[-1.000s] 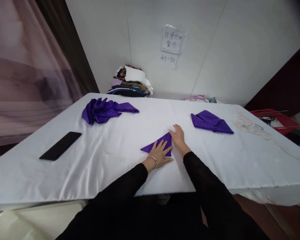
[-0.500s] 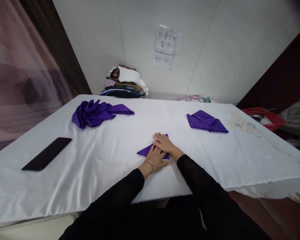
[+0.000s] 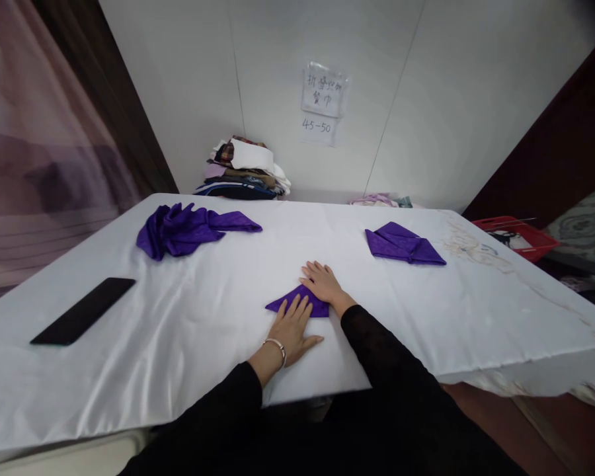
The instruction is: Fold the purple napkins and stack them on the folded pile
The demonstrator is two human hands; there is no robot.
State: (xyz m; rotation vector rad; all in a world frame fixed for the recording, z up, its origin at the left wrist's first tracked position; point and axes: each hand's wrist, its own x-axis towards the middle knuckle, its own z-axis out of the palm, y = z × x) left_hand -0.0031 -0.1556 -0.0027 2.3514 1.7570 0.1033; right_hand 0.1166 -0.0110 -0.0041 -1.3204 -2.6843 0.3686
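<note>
A purple cloth napkin (image 3: 311,305), folded into a small triangle, lies on the white tablecloth (image 3: 218,370) in front of me. My left hand (image 3: 291,328), with a bracelet at the wrist, rests flat on the napkin's near edge, fingers spread and thumb on the tablecloth. Over the napkin's upper right part lies my right hand (image 3: 323,283), palm down with its fingers stretched out. It hides that corner. Neither hand grips the cloth.
A crumpled purple cloth (image 3: 183,231) lies at the back left, a folded purple napkin (image 3: 404,244) at the back right. A flat black phone-like slab (image 3: 85,311) is on the left. Clothes (image 3: 248,168) are piled behind the table; a red basket (image 3: 518,238) stands beyond its right side.
My left hand has slid left and toward me, out from beside the right hand, uncovering more of the triangle. The right hand stays on the upper right part. The view has shifted slightly.
</note>
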